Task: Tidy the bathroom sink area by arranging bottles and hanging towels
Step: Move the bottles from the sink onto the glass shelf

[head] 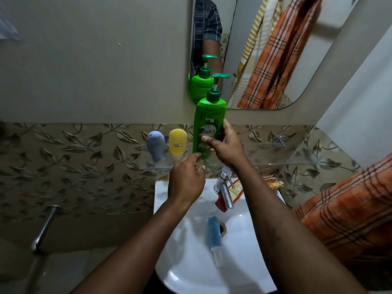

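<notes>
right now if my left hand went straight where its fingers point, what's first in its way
Likely the lower edge of the green pump bottle, held by the right hand; depth unclear.

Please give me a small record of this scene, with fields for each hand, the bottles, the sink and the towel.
right hand: grips the green pump bottle, upright at the glass shelf
left hand: by that bottle's base; contact unclear
small bottles: grey bottle and yellow bottle, left of the green one
sink: blue item lies near the drain
tap: red-capped tube behind it
towel: orange checked, at the right
</notes>
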